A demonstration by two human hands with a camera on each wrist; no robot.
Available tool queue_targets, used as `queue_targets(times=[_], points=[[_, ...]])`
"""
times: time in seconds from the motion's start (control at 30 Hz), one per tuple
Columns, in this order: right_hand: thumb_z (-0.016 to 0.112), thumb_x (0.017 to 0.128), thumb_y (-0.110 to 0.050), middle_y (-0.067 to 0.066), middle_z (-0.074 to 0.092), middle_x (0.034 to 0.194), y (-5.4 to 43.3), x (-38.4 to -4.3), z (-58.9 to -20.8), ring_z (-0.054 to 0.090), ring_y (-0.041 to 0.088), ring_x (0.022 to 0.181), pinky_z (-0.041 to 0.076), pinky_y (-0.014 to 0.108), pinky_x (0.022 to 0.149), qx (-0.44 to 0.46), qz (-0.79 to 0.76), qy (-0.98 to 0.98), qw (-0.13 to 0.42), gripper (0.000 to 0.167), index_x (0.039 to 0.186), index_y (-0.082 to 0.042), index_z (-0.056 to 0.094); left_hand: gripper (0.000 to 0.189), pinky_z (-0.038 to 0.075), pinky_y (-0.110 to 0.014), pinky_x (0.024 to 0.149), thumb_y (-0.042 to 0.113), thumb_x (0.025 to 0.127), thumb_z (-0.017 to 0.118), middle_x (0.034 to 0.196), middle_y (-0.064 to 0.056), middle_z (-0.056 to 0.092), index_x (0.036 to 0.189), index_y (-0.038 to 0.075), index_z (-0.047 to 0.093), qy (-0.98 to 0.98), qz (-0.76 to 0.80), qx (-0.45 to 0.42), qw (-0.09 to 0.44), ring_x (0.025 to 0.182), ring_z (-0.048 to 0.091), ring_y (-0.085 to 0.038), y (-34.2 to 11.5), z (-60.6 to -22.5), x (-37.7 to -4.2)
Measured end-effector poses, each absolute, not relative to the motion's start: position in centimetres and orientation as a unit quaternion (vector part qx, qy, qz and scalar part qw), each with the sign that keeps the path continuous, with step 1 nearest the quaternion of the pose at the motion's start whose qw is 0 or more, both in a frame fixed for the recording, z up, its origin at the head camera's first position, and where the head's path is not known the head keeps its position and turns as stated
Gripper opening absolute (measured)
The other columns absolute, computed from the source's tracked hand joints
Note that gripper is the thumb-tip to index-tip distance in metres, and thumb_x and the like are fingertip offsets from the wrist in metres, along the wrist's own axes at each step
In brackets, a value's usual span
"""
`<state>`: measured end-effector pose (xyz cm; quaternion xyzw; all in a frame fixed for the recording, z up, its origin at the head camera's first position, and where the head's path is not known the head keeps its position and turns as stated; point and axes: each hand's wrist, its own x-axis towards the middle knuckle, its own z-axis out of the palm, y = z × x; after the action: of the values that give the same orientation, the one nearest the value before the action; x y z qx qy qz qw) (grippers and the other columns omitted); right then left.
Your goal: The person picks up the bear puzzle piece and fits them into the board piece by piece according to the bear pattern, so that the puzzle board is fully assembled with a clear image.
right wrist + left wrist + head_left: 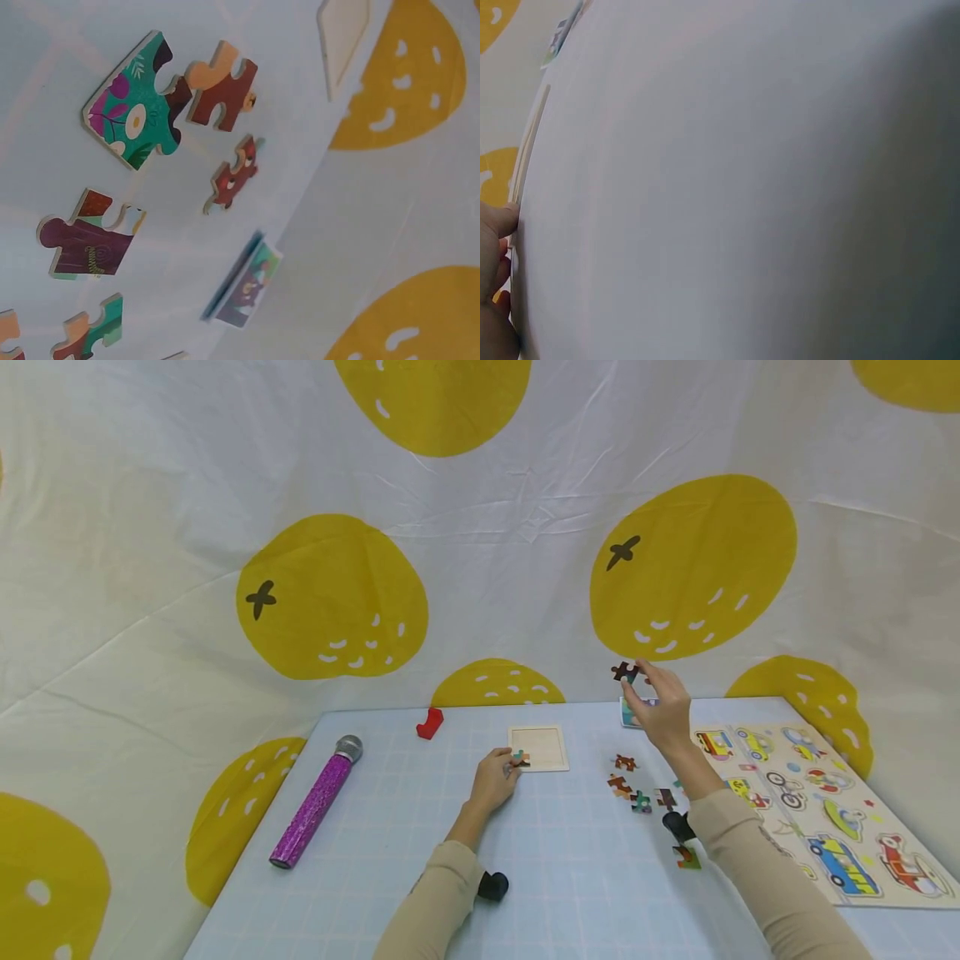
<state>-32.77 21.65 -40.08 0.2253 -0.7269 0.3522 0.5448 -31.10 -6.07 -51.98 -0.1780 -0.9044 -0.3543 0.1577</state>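
L hand [493, 781] grips tray [543, 747] at near-L corner, small pc [522, 757] inside. R hand [664, 710] pinches dark pc [621, 672], raised R of tray; loose pcs [135, 116] also R.

On the table [390, 793], a microphone [317, 806] is lying along the left edge, its head end pointing toward the far left corner. Near the far edge, a block [430, 723] is lying left of a tray [542, 747]. A puzzle piece [522, 757] is sitting at the tray's near left corner, the left hand [495, 779] just beside it. Loose pieces [641, 802] are lying between the tray and a picture board [791, 793], which is running along the right edge. A card [627, 715] is sitting near the far edge, behind the loose pieces.
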Motion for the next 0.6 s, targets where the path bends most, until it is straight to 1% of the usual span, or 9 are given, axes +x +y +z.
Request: queue_targets(times=[0.2,0.4,0.6], points=[[0.075,0.068,0.012,0.027,0.066,0.097,21.3,-32.9,-39.7,0.059,0.039,0.081,0.035,0.004,0.088,0.226,0.345,-0.730,0.545,0.040,0.106,0.012,0.064,0.007,0.048,-0.043,0.092,0.002,0.083,0.069,0.115,-0.020,0.062,0.088,-0.002,0.069,-0.900,-0.366,-0.177,0.155,0.108,0.059,-0.035,-6.1,-51.8,-31.0],[0.076,0.067,0.008,0.027,0.066,0.092,20.9,-32.8,-39.6,0.057,0.038,0.077,0.036,0.005,0.085,0.219,0.348,-0.719,0.560,0.038,0.103,0.013,0.064,0.006,0.049,-0.042,0.092,0.002,0.082,0.069,0.114,-0.019,0.062,0.088,-0.002,0.069,-0.901,-0.362,-0.179,0.158,0.106,0.060,-0.034,-6.1,-51.9,-31.0],[0.077,0.069,0.004,0.026,0.066,0.090,20.3,-32.8,-39.2,0.057,0.038,0.076,0.036,0.005,0.085,0.213,0.353,-0.714,0.566,0.038,0.104,0.012,0.065,0.005,0.049,-0.043,0.091,0.002,0.082,0.069,0.114,-0.019,0.062,0.086,-0.002,0.069,-0.899,-0.362,-0.183,0.162,0.106,0.060,-0.034,-6.1,-51.9,-31.0]])
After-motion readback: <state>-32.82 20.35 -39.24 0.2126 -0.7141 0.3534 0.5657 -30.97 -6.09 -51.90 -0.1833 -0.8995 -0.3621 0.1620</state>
